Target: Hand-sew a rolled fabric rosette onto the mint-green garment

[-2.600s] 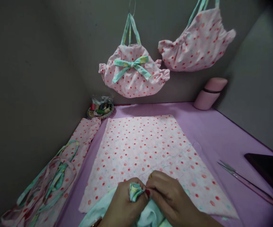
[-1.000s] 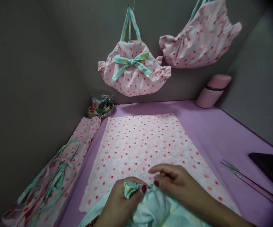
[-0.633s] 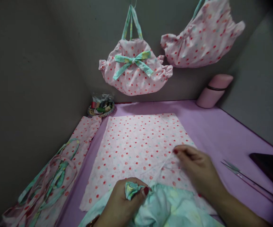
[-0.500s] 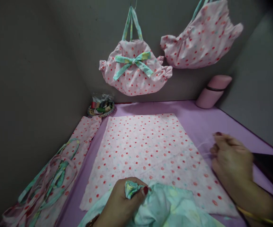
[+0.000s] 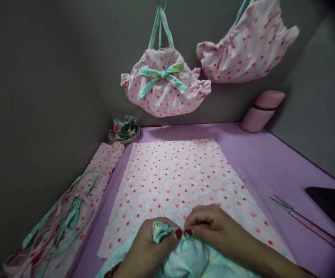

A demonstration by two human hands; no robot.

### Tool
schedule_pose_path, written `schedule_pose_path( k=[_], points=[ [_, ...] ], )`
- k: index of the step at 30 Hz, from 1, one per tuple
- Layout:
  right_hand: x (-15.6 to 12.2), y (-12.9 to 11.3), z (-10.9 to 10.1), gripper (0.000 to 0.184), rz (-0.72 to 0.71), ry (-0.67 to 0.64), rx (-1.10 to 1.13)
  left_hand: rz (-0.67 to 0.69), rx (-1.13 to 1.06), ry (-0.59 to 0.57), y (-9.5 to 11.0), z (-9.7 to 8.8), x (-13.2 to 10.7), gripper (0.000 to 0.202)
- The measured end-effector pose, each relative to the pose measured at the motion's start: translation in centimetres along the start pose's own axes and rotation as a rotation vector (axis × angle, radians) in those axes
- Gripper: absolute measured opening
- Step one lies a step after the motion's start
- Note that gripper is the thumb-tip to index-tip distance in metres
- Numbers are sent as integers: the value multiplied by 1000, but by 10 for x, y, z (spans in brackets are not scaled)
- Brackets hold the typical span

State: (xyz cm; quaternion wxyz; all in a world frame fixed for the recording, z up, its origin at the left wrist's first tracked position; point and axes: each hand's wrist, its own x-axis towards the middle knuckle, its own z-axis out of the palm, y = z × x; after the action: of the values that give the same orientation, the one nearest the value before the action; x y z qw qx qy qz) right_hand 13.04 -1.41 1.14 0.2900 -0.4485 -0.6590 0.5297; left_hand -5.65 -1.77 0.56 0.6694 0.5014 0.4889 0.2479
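Observation:
Mint-green cloth with yellow patches [image 5: 192, 256] lies bunched at the front edge. My left hand [image 5: 150, 247] is closed on a gathered fold of it, and a crumpled end pokes up between thumb and fingers. My right hand [image 5: 215, 226] is pinched at the same fold, its fingertips almost meeting the left thumb. Whatever sits between the right fingertips is too small to make out. Beneath both hands spreads a pink cloth with red flower dots [image 5: 170, 173].
Scissors [image 5: 293, 212] and a dark flat object [image 5: 329, 200] lie at right. A pink bottle [image 5: 258, 116] stands behind. At left are a thread basket [image 5: 123, 133] and fabric straps [image 5: 74, 208] on folded dotted cloth. Two dotted bags hang above, one with a bow [image 5: 163, 74].
My right hand has come from the far right, where it drew out a thread, back to the cloth beside my left hand. The scissors now show. My left hand keeps its grip.

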Motion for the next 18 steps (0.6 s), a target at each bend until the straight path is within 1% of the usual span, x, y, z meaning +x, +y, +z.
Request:
schedule_pose_path(
  k=[1, 3, 4, 6, 8, 10, 12, 14, 16, 17, 18],
  points=[
    [-1, 0, -1, 14, -22, 23, -4, 0, 9, 3, 0, 0, 0, 35],
    [-1, 3, -7, 17, -8, 114, 33, -11, 25, 13, 1, 0, 0, 34],
    [-1, 6, -11, 17, 18, 187, 57, -14, 32, 14, 1, 0, 0, 34],
    [0, 15, -20, 15, 68, 381, 86, -18, 40, 15, 0, 0, 0, 33],
    [2, 25, -30, 15, 89, 555, 90, -16, 44, 16, -1, 0, -1, 34],
    [2, 33, -39, 16, 88, 645, 77, -14, 41, 25, -2, 0, -1, 35],
    [1, 37, -45, 15, 86, 673, 50, -20, 32, 35, -3, 0, -1, 36],
    [-2, 35, -47, 13, 91, 671, 12, -20, 26, 43, -4, 0, -1, 35],
    [-4, 28, -43, 10, 99, 654, -78, -18, 20, 45, -5, 0, 0, 34],
    [-5, 25, -40, 8, 96, 631, -127, -15, 12, 43, -5, -1, 0, 34],
    [-6, 21, -35, 9, 90, 580, -167, -12, -1, 41, -5, -1, 0, 35]
  ],
)
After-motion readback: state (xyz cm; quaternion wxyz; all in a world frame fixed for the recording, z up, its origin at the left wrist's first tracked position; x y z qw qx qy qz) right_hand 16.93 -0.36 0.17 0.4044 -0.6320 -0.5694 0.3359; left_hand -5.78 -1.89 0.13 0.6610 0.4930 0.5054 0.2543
